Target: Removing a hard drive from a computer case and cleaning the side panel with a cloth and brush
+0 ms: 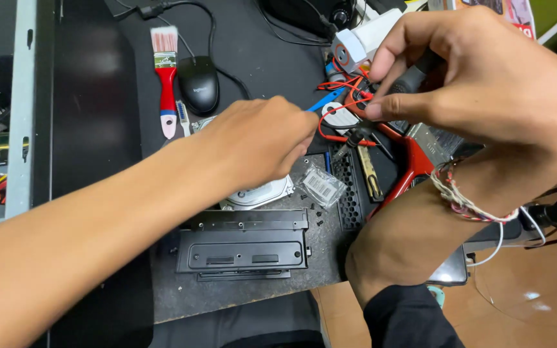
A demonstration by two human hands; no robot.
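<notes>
My right hand (485, 71) is closed around the dark ribbed handle of a screwdriver (415, 76), held above a tangle of red wires (346, 103). A braided thread band circles that wrist. My left hand (259, 138) reaches in from the lower left with its back to the camera and its fingers curled under. Its fingertips are next to a thin blue tool (325, 100), and what they hold is hidden. Below the left hand lie a silver hard drive (262, 193) and a black metal drive bracket (243, 248). A small clear bag of screws (322, 185) sits beside them.
A red-handled brush (166, 77) and a black mouse (199, 84) lie at the back of the dark mat (182, 296). Red-handled pliers (414, 169), a perforated black panel (349, 196) and a white part (363, 40) are at right. An open computer case (20, 109) stands at left.
</notes>
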